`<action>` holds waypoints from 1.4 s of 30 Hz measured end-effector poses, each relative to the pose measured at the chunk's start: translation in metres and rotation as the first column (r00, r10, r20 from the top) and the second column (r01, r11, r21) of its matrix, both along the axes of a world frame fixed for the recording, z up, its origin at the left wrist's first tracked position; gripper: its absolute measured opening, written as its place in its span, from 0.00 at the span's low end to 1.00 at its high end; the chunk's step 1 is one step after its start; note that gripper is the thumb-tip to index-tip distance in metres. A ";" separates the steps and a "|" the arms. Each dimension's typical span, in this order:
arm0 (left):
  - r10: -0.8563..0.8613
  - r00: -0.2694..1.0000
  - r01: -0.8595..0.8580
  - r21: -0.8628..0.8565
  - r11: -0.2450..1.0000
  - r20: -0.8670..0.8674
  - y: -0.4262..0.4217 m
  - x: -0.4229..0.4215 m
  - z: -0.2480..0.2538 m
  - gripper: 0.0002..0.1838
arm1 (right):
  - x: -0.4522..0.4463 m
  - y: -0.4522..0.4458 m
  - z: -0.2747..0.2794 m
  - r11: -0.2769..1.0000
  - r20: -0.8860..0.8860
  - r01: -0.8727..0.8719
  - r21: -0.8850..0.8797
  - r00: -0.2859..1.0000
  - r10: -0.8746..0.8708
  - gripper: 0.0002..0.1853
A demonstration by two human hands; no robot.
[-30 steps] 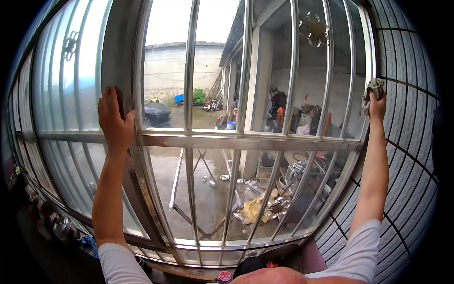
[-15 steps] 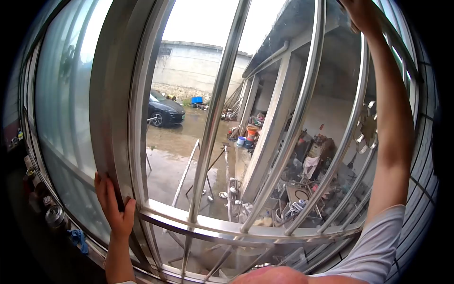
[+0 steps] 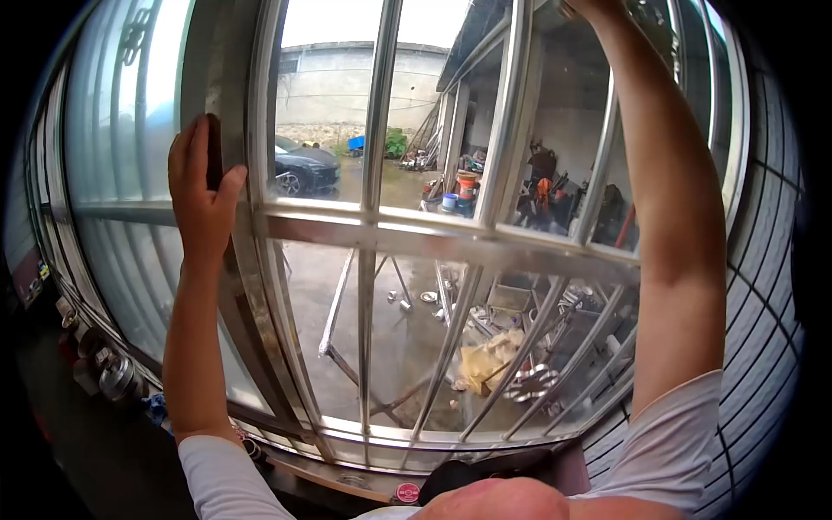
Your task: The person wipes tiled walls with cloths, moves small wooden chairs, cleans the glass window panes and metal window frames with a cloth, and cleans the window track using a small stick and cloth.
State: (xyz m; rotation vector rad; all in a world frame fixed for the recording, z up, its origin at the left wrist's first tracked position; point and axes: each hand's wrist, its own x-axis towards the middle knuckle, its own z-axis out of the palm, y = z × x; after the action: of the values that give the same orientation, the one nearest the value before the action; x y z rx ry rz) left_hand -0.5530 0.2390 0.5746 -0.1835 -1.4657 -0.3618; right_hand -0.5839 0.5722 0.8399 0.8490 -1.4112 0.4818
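Note:
My left hand (image 3: pixel 204 182) lies against the metal upright of the window frame (image 3: pixel 227 95), at the edge of the frosted pane (image 3: pixel 121 165). Its fingers stretch upward and its thumb stands apart, with a dark gap between them. At the upper edge of the view, my right hand (image 3: pixel 598 7) is raised against the upper part of the window. Its fingers are mostly cut off, so what they hold, if anything, does not show. Between my arms stands the clear glass, with shiny metal bars (image 3: pixel 381 113) and a crossbar (image 3: pixel 433 236).
A tiled wall (image 3: pixel 754 286) runs along the right. At the lower left are a metal can (image 3: pixel 120 378) and a blue cloth (image 3: pixel 156 407). Beyond the bars are a dark car (image 3: pixel 303 169), an orange bucket (image 3: pixel 466 182) and piled clutter (image 3: pixel 494 355). A red round tin (image 3: pixel 407 493) sits below.
The view has tipped downward, so the crossbar and my left hand appear higher. My left hand stays on the upright. More of my right hand is now cut off.

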 end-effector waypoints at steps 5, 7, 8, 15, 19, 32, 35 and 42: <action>0.156 0.986 -0.158 -0.044 0.986 -0.062 -0.007 -0.009 0.002 0.33 | -0.028 0.176 -0.001 0.949 -0.231 0.163 -0.270 0.946 -0.229 0.19; 0.121 0.991 -0.125 -0.049 0.991 -0.062 -0.007 -0.008 0.000 0.33 | 0.011 0.186 -0.004 0.906 -0.028 -0.040 -0.421 0.999 0.031 0.20; 0.093 0.994 -0.095 -0.040 0.995 -0.058 -0.006 -0.007 -0.001 0.32 | 0.012 0.206 0.003 0.893 -0.065 -0.049 -0.447 0.998 0.022 0.20; 0.083 0.993 -0.087 -0.041 0.995 -0.083 -0.005 -0.006 0.001 0.32 | 0.031 0.248 -0.020 0.868 -0.103 -0.142 -0.475 0.989 0.105 0.19; 0.100 0.990 -0.105 -0.048 0.993 -0.101 -0.007 -0.009 0.000 0.32 | 0.022 0.256 -0.026 0.848 0.065 0.102 -0.521 0.995 -0.079 0.16; 0.014 0.996 -0.020 -0.071 0.997 -0.088 -0.018 -0.018 -0.004 0.30 | -0.027 -0.093 -0.163 0.830 -0.410 0.389 0.400 0.886 -0.218 0.06; -0.026 0.999 0.024 -0.056 0.998 -0.046 -0.018 -0.016 -0.004 0.30 | -0.020 -0.073 -0.187 0.816 -0.443 0.269 0.512 0.896 -0.017 0.09; 0.023 0.998 -0.026 -0.057 0.998 -0.058 -0.026 -0.021 -0.006 0.29 | -0.021 0.175 -0.132 0.946 -0.229 0.297 -0.127 0.919 -0.320 0.17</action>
State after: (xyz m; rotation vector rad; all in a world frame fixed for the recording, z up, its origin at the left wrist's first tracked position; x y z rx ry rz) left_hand -0.5736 0.2127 0.5684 -0.2203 -1.4217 -0.2927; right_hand -0.6053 0.7473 0.7082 0.5757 -1.2531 0.1873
